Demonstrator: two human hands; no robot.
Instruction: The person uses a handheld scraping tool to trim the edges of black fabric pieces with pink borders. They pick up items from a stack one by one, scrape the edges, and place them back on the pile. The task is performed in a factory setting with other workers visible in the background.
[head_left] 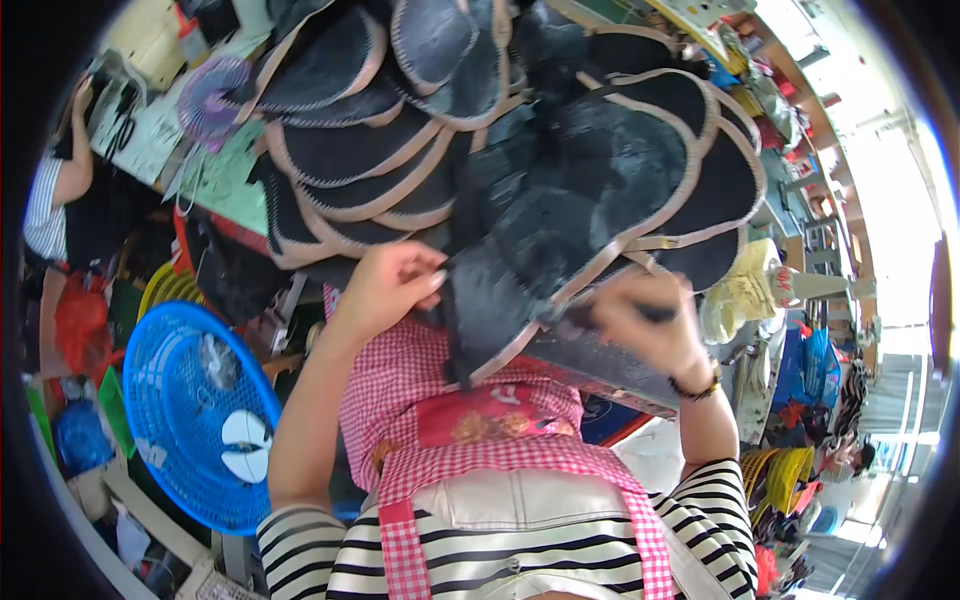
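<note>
Large black curved pieces with beige, stitched edges, like shoe uppers, lie overlapped on the work table. The nearest black piece hangs over the table's near edge in front of my apron. My left hand is closed, its thumb and fingertips pinching this piece's left edge. Close to the right side of the same piece is my right hand, blurred by motion. Its fingers are curled, and something dark shows among them that I cannot make out. More black pieces fan out in a pile at the far left.
A blue plastic basket with white pieces inside stands at my left. On the right, a cone of pale yellow thread stands beside the pile. A purple round basket sits at the far left, near a person in a striped sleeve.
</note>
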